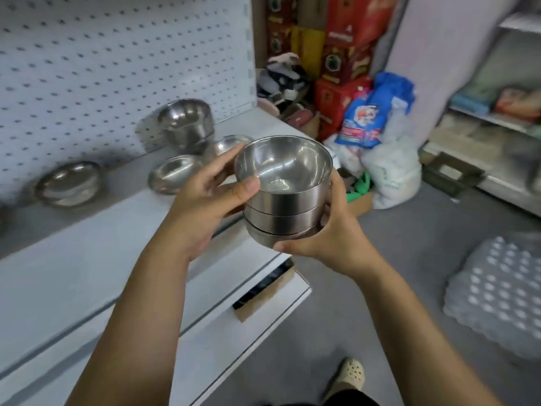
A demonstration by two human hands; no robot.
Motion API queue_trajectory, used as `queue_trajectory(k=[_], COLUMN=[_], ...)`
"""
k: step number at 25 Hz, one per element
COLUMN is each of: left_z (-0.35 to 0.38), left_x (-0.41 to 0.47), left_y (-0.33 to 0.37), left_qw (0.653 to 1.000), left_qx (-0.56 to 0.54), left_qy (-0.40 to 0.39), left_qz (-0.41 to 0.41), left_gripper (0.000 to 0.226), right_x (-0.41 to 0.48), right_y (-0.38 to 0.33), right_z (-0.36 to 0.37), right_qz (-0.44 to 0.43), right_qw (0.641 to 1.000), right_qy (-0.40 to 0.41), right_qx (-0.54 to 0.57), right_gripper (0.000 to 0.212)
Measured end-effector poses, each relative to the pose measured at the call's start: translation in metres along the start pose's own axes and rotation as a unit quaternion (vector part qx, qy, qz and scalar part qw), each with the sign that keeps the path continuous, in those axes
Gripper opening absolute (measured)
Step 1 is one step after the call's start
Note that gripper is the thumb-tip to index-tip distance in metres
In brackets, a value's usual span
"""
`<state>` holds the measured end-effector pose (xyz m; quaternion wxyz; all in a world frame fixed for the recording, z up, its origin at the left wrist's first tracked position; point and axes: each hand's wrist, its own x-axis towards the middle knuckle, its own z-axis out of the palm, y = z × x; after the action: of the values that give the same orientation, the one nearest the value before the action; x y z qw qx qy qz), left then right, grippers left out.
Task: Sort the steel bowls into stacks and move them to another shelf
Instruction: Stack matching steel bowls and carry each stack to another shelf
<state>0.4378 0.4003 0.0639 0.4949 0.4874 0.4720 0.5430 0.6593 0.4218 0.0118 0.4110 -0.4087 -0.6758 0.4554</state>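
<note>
Noted white perforated pegboard panel (87, 68) rising behind smooth white metal shelf (87, 244). Found stack of three nested round steel bowls (282, 183), with brushed straight walls and a mirror-bright interior, held aloft at the shelf's right end, clear of its surface. Recorded left hand (205, 206) wrapped round the stack's left side, thumb on the top bowl's wall. Recorded right hand (328, 230) cupped beneath, fingers curled round the lowest bowl. Logged blurred stack of deep steel bowls (187, 124) standing on the shelf near the panel, near shallow steel bowl (172, 174) just before it, far-left shallow steel bowl (70, 183) well apart.
</note>
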Motion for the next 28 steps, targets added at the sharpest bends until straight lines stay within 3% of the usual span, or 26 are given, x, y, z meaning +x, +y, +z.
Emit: queue_trajectory(k=[9, 12, 16, 19, 22, 28], left_z=[0.203, 0.275, 0.363, 0.425, 0.482, 0.574], left_x=[0.096, 0.126, 0.168, 0.194, 0.221, 0.292], left_y=[-0.026, -0.035, -0.047, -0.060, -0.068, -0.092], left_qw=[0.983, 0.976, 0.966, 0.940, 0.922, 0.889], left_qx=[0.001, 0.031, 0.088, 0.147, 0.177, 0.196], left_qy=[-0.184, -0.212, -0.222, -0.244, -0.268, -0.307], left_qz=[0.022, 0.051, 0.102, 0.187, 0.218, 0.277], left_gripper=[0.065, 0.058, 0.070, 0.059, 0.046, 0.045], right_x=[-0.039, -0.043, -0.045, -0.049, -0.054, -0.038], right_y=[0.041, 0.064, 0.092, 0.113, 0.135, 0.169], right_z=[-0.182, -0.248, -0.332, -0.386, -0.432, -0.518], right_qz=[0.051, 0.056, 0.065, 0.069, 0.086, 0.113], right_qw=[0.983, 0.976, 0.968, 0.956, 0.941, 0.922], right_qy=[0.177, 0.208, 0.244, 0.284, 0.326, 0.370], right_qx=[-0.005, 0.001, 0.011, 0.004, -0.004, -0.014], right_gripper=[0.140, 0.139, 0.139, 0.136, 0.138, 0.136])
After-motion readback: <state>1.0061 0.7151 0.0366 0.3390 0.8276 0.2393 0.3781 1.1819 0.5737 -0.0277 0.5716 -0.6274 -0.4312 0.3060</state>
